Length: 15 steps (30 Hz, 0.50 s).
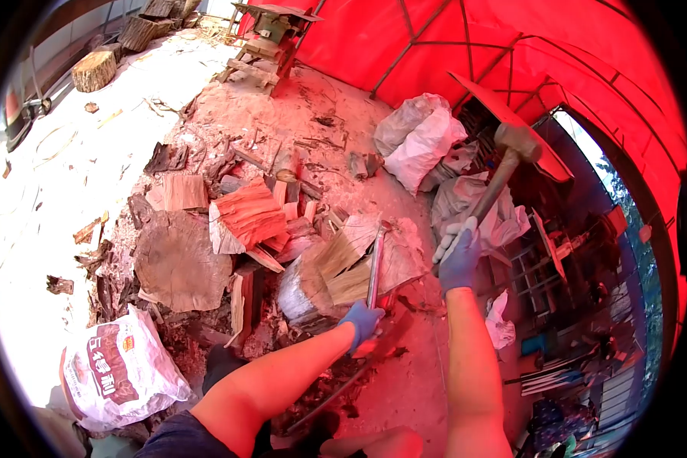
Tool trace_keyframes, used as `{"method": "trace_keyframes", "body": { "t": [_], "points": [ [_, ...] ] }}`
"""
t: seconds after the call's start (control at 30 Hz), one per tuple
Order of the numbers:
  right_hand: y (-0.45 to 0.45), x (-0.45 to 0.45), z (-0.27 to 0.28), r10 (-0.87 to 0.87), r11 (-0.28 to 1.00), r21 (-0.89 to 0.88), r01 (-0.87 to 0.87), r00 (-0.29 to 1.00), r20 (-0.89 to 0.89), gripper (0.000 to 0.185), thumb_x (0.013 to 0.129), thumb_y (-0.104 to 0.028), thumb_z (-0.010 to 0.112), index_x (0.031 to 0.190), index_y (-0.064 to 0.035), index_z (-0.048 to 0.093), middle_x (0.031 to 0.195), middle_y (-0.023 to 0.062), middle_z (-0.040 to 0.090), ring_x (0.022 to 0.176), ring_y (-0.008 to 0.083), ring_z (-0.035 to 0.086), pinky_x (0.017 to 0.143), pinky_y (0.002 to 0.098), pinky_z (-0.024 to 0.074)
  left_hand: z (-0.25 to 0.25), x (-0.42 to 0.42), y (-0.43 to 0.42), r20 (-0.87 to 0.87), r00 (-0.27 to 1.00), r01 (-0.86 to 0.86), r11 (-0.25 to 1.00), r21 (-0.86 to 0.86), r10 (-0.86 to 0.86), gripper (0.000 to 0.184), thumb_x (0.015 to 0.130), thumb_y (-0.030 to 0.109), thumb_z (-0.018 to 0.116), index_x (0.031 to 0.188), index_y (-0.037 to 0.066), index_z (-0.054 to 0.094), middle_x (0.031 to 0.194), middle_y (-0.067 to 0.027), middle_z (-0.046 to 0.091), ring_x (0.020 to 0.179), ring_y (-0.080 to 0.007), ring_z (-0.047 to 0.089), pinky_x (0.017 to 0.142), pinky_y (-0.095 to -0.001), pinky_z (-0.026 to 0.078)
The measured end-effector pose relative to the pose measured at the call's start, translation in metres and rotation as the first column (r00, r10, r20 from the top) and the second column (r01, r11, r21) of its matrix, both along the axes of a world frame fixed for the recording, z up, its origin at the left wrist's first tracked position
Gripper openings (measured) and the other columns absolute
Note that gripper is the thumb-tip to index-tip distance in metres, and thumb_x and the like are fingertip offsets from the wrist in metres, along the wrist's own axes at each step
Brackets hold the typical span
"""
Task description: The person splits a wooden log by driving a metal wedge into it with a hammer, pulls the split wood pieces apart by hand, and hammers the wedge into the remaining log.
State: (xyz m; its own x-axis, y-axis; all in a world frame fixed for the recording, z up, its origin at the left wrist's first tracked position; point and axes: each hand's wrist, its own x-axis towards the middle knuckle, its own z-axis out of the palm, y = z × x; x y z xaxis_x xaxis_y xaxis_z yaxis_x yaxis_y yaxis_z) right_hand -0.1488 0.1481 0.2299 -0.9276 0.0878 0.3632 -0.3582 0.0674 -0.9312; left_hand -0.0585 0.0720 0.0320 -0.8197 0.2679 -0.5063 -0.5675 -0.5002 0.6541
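My right hand (460, 256), in a blue glove with pale fingers, is closed around the handle of a large hammer (504, 162). The hammer is raised, with its thick brownish head up near the red canopy. My left hand (363, 320), also gloved in blue, grips the lower end of a silvery metal bar (375, 267). That bar slants up across a split log (347, 267); whether its far tip touches the wood I cannot tell. Left of the log lie a reddish split piece of wood (250, 215) and a round chopping block (182, 259).
A white printed sack (126, 370) stands at the lower left. Pale sacks (420, 137) lie behind the log, and wood chips litter the ground. A machine on a stand (271, 42) is at the back. Cluttered shelving (542, 275) lines the right under a red canopy (466, 38).
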Motion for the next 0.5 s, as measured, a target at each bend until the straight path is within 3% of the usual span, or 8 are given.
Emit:
{"method": "trace_keyframes", "body": {
  "t": [0.03, 0.07, 0.1, 0.2, 0.23, 0.3, 0.43, 0.5],
  "points": [
    [0.006, 0.01, -0.044, -0.091, 0.982, 0.187, 0.04, 0.956, 0.277, 0.05, 0.099, -0.056, 0.045, 0.093, -0.0065, 0.051, 0.058, 0.0001, 0.041, 0.042, 0.0114, 0.038, 0.038, 0.0268, 0.0345, 0.001, 0.0, 0.0, 0.017, 1.0, 0.006, 1.0, -0.008, -0.006, 0.027, 0.089, 0.023, 0.068, 0.1, 0.007, 0.049, 0.073, -0.0058, 0.057, 0.052, -0.0196, 0.059, 0.044, -0.033, 0.052],
    [0.027, 0.011, -0.076, -0.119, 0.949, 0.303, -0.093, 0.781, 0.613, 0.054, 0.097, -0.06, 0.046, 0.091, -0.0066, 0.052, 0.058, 0.0, 0.041, 0.042, 0.0122, 0.038, 0.039, 0.0285, 0.0356, 0.005, 0.0, -0.002, 0.02, 1.0, 0.005, 1.0, -0.008, -0.005, 0.027, 0.089, 0.023, 0.068, 0.1, 0.007, 0.049, 0.073, -0.0058, 0.057, 0.052, -0.0196, 0.059, 0.044, -0.033, 0.052],
    [0.041, 0.012, -0.094, -0.189, 0.898, 0.354, -0.263, 0.495, 0.848, 0.057, 0.095, -0.063, 0.047, 0.089, -0.0067, 0.054, 0.058, 0.0, 0.042, 0.042, 0.0131, 0.039, 0.04, 0.0301, 0.0367, 0.01, -0.001, -0.005, 0.024, 1.0, 0.016, 0.998, 0.067, -0.018, 0.028, 0.09, 0.024, 0.068, 0.1, 0.007, 0.049, 0.072, -0.0054, 0.057, 0.052, -0.0201, 0.06, 0.043, -0.0328, 0.052],
    [0.028, 0.023, -0.084, -0.183, 0.945, 0.284, -0.161, 0.457, 0.87, 0.065, 0.091, -0.07, 0.047, 0.086, -0.0065, 0.055, 0.057, 0.0003, 0.043, 0.043, 0.0145, 0.041, 0.042, 0.0331, 0.0391, 0.012, -0.002, -0.007, 0.027, 1.0, 0.001, 0.991, 0.136, -0.005, 0.018, 0.092, 0.027, 0.067, 0.089, 0.01, 0.061, 0.068, -0.002, 0.057, 0.056, -0.021, 0.063, 0.047, -0.0354, 0.053],
    [0.032, 0.03, -0.078, -0.195, 0.915, 0.354, -0.192, 0.558, 0.807, 0.067, 0.09, -0.072, 0.046, 0.084, -0.0066, 0.055, 0.058, 0.0006, 0.044, 0.043, 0.0147, 0.042, 0.041, 0.0326, 0.0394, 0.002, 0.005, 0.001, 0.061, 0.997, 0.032, 0.973, 0.229, -0.047, 0.017, 0.092, 0.028, 0.067, 0.089, 0.011, 0.061, 0.069, -0.001, 0.057, 0.058, -0.0205, 0.063, 0.05, -0.036, 0.054],
    [0.034, 0.023, -0.039, -0.191, 0.904, 0.379, -0.196, 0.608, 0.771, 0.067, 0.091, -0.073, 0.044, 0.083, -0.0067, 0.055, 0.058, 0.0007, 0.044, 0.043, 0.0148, 0.042, 0.041, 0.0326, 0.0395, 0.001, -0.005, -0.011, 0.018, 0.995, 0.09, 0.943, 0.321, -0.101, 0.016, 0.094, 0.029, 0.065, 0.091, 0.014, 0.062, 0.071, 0.0012, 0.058, 0.066, -0.0193, 0.065, 0.059, -0.037, 0.054],
    [0.033, 0.032, 0.057, -0.076, 0.912, 0.376, -0.167, 0.83, 0.553, 0.063, 0.094, -0.068, 0.044, 0.078, -0.0077, 0.054, 0.058, 0.0005, 0.047, 0.04, 0.0138, 0.043, 0.038, 0.0323, 0.0393, 0.001, -0.012, -0.01, 0.064, 0.992, 0.07, 0.909, 0.412, -0.105, 0.015, 0.094, 0.027, 0.065, 0.088, 0.015, 0.058, 0.069, 0.0, 0.057, 0.064, -0.0206, 0.063, 0.054, -0.0359, 0.052],
    [0.031, 0.018, 0.074, -0.031, 0.93, 0.332, -0.157, 0.868, 0.495, 0.062, 0.095, -0.066, 0.044, 0.078, -0.0077, 0.054, 0.057, 0.0007, 0.047, 0.039, 0.0141, 0.043, 0.037, 0.0323, 0.0392, 0.013, -0.014, -0.019, 0.104, 0.982, 0.106, 0.919, 0.379, -0.156, 0.016, 0.096, 0.031, 0.062, 0.104, 0.018, 0.06, 0.078, 0.0002, 0.062, 0.07, -0.0186, 0.064, 0.06, -0.0361, 0.054]
  ]
}}
